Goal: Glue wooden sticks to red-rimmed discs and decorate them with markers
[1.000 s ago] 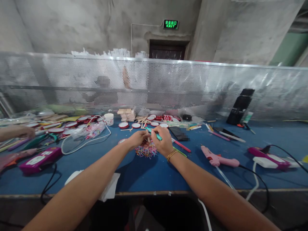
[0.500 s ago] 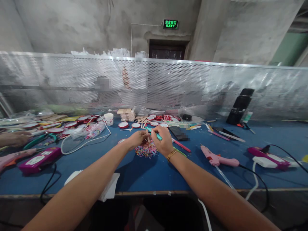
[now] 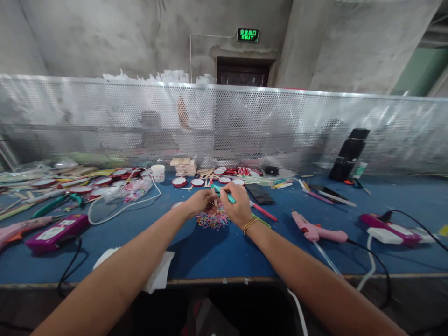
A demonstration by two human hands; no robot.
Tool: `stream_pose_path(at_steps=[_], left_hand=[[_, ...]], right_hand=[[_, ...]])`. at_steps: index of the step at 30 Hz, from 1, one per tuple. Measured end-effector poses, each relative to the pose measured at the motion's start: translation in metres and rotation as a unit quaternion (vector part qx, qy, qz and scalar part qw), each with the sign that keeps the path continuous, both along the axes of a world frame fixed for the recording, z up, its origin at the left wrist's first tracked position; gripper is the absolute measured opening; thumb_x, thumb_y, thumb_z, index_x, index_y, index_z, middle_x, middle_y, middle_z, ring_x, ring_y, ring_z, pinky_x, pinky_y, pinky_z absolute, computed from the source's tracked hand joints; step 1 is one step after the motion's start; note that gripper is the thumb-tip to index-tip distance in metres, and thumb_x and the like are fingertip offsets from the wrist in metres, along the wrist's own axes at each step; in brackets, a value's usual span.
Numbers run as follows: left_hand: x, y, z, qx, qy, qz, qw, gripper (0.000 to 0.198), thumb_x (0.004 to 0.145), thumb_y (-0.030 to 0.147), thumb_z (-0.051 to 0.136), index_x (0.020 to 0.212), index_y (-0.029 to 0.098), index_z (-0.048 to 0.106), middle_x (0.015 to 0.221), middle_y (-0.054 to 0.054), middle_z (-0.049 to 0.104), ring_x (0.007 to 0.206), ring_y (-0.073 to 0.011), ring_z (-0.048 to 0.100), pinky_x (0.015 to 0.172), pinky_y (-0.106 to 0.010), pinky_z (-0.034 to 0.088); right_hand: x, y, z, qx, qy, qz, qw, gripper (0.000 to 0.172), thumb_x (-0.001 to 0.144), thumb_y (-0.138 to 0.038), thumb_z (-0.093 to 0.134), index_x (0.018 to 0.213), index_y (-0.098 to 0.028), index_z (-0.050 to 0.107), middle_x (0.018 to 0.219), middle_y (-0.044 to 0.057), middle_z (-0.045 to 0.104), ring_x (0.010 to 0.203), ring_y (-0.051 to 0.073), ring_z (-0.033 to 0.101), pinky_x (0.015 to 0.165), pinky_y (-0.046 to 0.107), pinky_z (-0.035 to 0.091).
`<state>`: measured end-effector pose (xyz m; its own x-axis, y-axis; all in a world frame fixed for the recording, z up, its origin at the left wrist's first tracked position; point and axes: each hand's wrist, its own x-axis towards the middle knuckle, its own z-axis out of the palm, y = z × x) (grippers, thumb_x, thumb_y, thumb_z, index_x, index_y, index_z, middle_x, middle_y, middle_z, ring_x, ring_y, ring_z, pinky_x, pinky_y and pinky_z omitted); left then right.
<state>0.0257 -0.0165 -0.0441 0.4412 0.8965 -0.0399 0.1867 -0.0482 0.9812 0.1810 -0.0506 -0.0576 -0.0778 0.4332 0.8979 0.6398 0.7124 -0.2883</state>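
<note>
My left hand (image 3: 202, 204) is closed on a small wooden stick (image 3: 214, 196), held upright over the table. In my right hand (image 3: 238, 201) is a teal marker pen (image 3: 227, 195), gripped as for writing, its tip end at the stick; whether it touches I cannot tell. Below both hands lies a pile of small colourful rubber bands (image 3: 214, 220). Just behind are loose wooden sticks (image 3: 207, 176) and several red-rimmed white discs (image 3: 179, 182). A red marker (image 3: 264, 211) rests to the right of my right hand.
A pink glue gun (image 3: 317, 228) and a purple power strip (image 3: 392, 229) with cables lie at right. Another purple power strip (image 3: 58, 233), a second glue gun and green pliers (image 3: 52, 206) are at left. A paper cup (image 3: 157, 173) stands near the perforated metal screen (image 3: 196, 126).
Another person's hand at the far left has gone out of view. My own hands, the stick and the marker have hardly moved.
</note>
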Motion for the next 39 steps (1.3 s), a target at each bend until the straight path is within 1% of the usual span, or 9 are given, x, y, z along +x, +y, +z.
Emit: stream_pose_path(at_steps=[5,9,15,19,23,29,35,39], left_hand=[[-0.0003,0.0015,-0.0014,-0.005,-0.008,0.000,1.000,0.029,0.079,0.043,0.065,0.076,0.015,0.056,0.060,-0.001,0.060,0.050,-0.0101,0.058,0.054,-0.023,0.048],[-0.0003,0.0015,-0.0019,-0.003,-0.011,0.000,1.000,0.031,0.077,0.044,0.067,0.076,0.015,0.057,0.061,-0.001,0.060,0.049,-0.0100,0.058,0.053,-0.023,0.048],[-0.0001,0.0004,-0.0008,-0.001,-0.008,-0.001,1.000,0.029,0.080,0.043,0.064,0.076,0.015,0.057,0.060,-0.001,0.061,0.050,-0.0106,0.058,0.054,-0.023,0.049],[-0.0004,0.0009,-0.0011,-0.004,-0.014,0.005,1.000,0.028,0.079,0.041,0.066,0.075,0.015,0.057,0.060,-0.001,0.060,0.049,-0.0101,0.058,0.053,-0.022,0.048],[-0.0009,0.0008,-0.0014,-0.003,-0.014,-0.003,1.000,0.030,0.078,0.043,0.067,0.078,0.015,0.058,0.062,-0.001,0.061,0.050,-0.0102,0.058,0.053,-0.022,0.048],[-0.0004,0.0007,-0.0006,-0.007,-0.011,0.002,1.000,0.029,0.079,0.042,0.065,0.076,0.015,0.057,0.061,-0.001,0.060,0.049,-0.0104,0.058,0.054,-0.023,0.049],[0.0005,-0.0004,-0.0003,-0.001,-0.004,0.003,1.000,0.029,0.079,0.042,0.065,0.076,0.015,0.057,0.060,-0.001,0.060,0.051,-0.0113,0.059,0.054,-0.024,0.049],[0.0003,-0.0011,0.0010,0.000,0.002,0.001,1.000,0.030,0.080,0.044,0.064,0.077,0.015,0.057,0.060,-0.001,0.060,0.050,-0.0104,0.058,0.056,-0.024,0.050]], right_hand=[[0.0000,0.0000,0.0002,0.005,-0.010,0.010,1.000,0.011,0.089,-0.023,0.049,0.080,-0.021,0.055,0.074,0.000,0.062,0.072,0.016,0.054,0.076,0.032,0.036],[0.0001,0.0003,0.0000,0.004,-0.004,-0.003,1.000,0.012,0.089,-0.023,0.049,0.079,-0.021,0.055,0.072,0.000,0.062,0.070,0.016,0.053,0.075,0.032,0.036],[0.0001,-0.0003,0.0002,0.006,-0.011,0.009,1.000,0.011,0.088,-0.023,0.049,0.080,-0.021,0.055,0.073,0.000,0.061,0.070,0.016,0.053,0.075,0.032,0.036],[0.0003,0.0001,0.0000,0.004,-0.004,-0.002,1.000,0.012,0.089,-0.023,0.049,0.079,-0.021,0.056,0.072,0.000,0.061,0.069,0.016,0.052,0.075,0.032,0.036],[0.0001,0.0004,0.0000,0.006,-0.009,0.007,1.000,0.011,0.088,-0.022,0.049,0.079,-0.021,0.056,0.073,0.000,0.062,0.071,0.016,0.053,0.075,0.032,0.036],[0.0000,0.0003,0.0003,0.007,-0.004,-0.005,1.000,0.012,0.089,-0.022,0.048,0.079,-0.021,0.055,0.072,0.000,0.061,0.070,0.016,0.054,0.075,0.032,0.036],[-0.0002,-0.0004,0.0008,0.005,-0.018,0.003,1.000,0.012,0.089,-0.022,0.048,0.078,-0.021,0.054,0.073,0.000,0.061,0.071,0.016,0.053,0.076,0.033,0.036],[-0.0002,-0.0006,0.0009,0.006,-0.003,-0.006,1.000,0.013,0.089,-0.022,0.049,0.077,-0.021,0.054,0.072,0.000,0.060,0.071,0.016,0.053,0.075,0.032,0.035]])
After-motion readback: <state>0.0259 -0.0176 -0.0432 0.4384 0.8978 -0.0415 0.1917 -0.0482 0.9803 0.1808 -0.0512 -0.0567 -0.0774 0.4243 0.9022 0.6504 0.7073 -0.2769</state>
